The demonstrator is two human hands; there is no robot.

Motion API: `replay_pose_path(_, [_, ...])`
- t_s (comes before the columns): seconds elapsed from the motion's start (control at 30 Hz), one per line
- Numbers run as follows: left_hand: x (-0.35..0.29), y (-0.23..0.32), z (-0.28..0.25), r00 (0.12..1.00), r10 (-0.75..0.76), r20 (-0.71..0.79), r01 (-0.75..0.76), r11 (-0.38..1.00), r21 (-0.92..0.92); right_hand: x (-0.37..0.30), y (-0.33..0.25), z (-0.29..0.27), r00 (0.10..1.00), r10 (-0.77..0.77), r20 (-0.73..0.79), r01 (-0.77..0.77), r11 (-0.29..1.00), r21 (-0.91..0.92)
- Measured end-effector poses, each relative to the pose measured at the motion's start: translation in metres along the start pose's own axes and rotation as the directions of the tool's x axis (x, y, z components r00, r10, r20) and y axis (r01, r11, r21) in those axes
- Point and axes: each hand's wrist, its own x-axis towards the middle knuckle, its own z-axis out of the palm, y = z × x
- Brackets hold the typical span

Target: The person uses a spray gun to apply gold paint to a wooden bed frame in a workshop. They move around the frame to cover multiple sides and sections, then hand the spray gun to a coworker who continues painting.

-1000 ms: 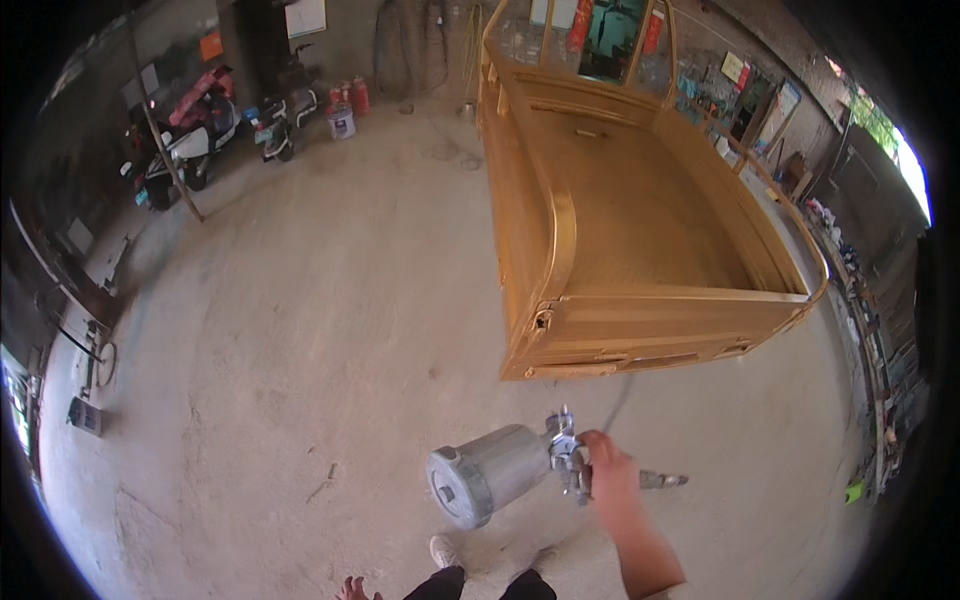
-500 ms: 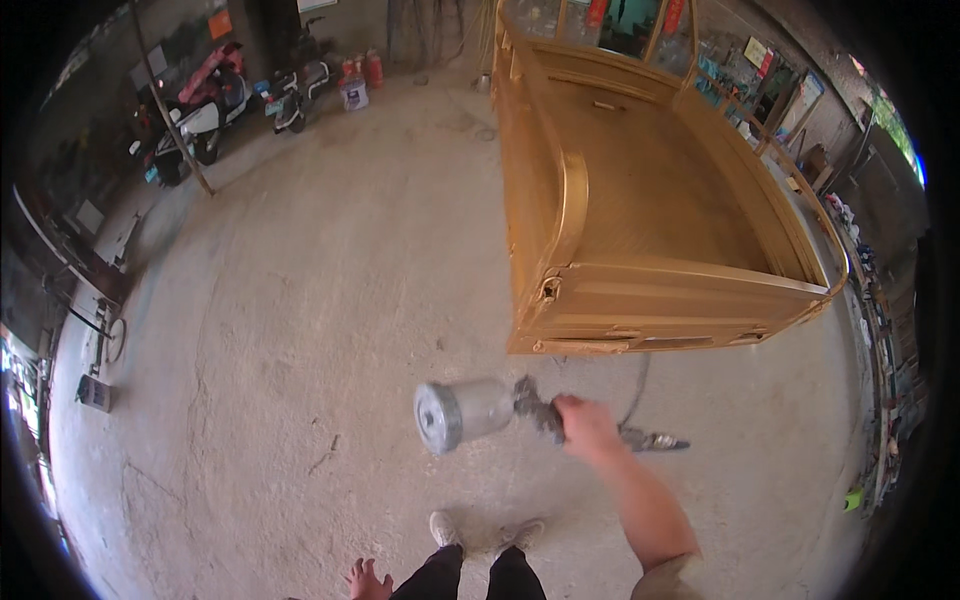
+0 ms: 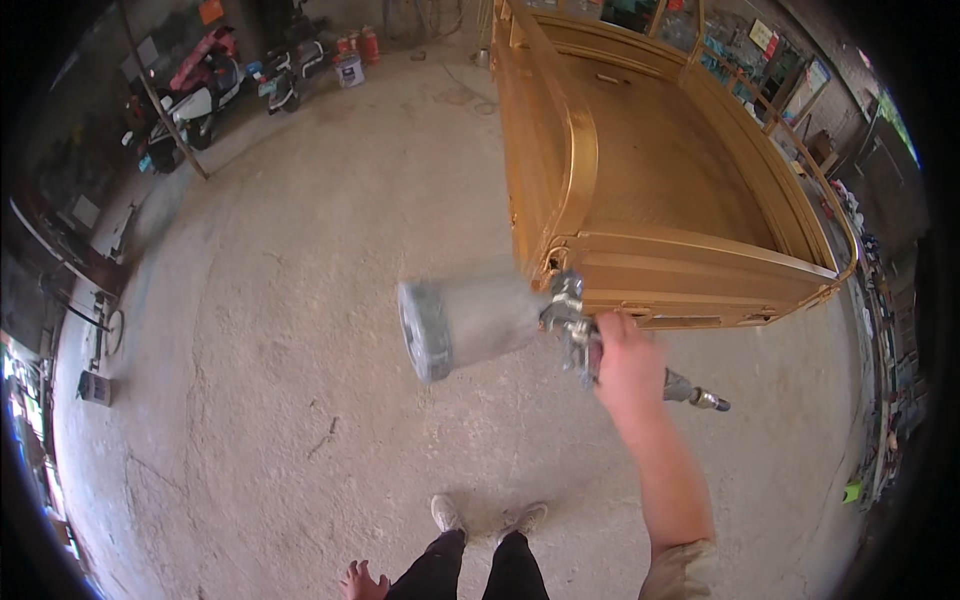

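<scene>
My right hand (image 3: 630, 365) is wrapped round the handle of a spray gun (image 3: 570, 318). The gun is held sideways, so its translucent cup with a grey lid (image 3: 425, 330) points left, and a metal air fitting (image 3: 708, 399) sticks out past my hand on the right. Just beyond the gun stands a gold-brown metal cargo bed (image 3: 690, 275), its near left corner partly behind the gun's head. Low at the bottom edge, my left hand (image 3: 364, 581) hangs beside my leg with fingers apart, holding nothing.
Concrete floor (image 3: 300, 300) spreads around my shoes (image 3: 448, 513). Scooters (image 3: 205, 100) and a slanting pole (image 3: 160, 95) stand far left, near a white bucket (image 3: 349, 70) and red containers (image 3: 369, 45). Clutter lines the right wall. A small dark box (image 3: 95, 388) sits at the left.
My right hand has raised the spray gun up and away from me, toward the cargo bed's corner; it looks larger. My left hand stays low by my leg.
</scene>
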Motion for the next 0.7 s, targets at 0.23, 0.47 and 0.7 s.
replay_pose_path(0.23, [0.009,-0.007,0.014,0.998,0.049,-0.05,-0.052,0.997,-0.05,-0.088,0.017,0.106,0.846,0.012,0.533,0.022,0.998,-0.059])
replay_pose_path(0.47, [0.006,-0.016,0.003,1.0,0.023,-0.02,-0.023,1.0,-0.015,-0.03,0.002,0.026,0.997,0.047,0.063,-0.045,0.998,-0.038])
replay_pose_path(0.7, [0.026,-0.033,0.023,0.993,0.051,-0.105,-0.059,0.995,-0.075,-0.028,0.0,0.029,0.988,0.044,0.149,-0.047,0.999,0.021])
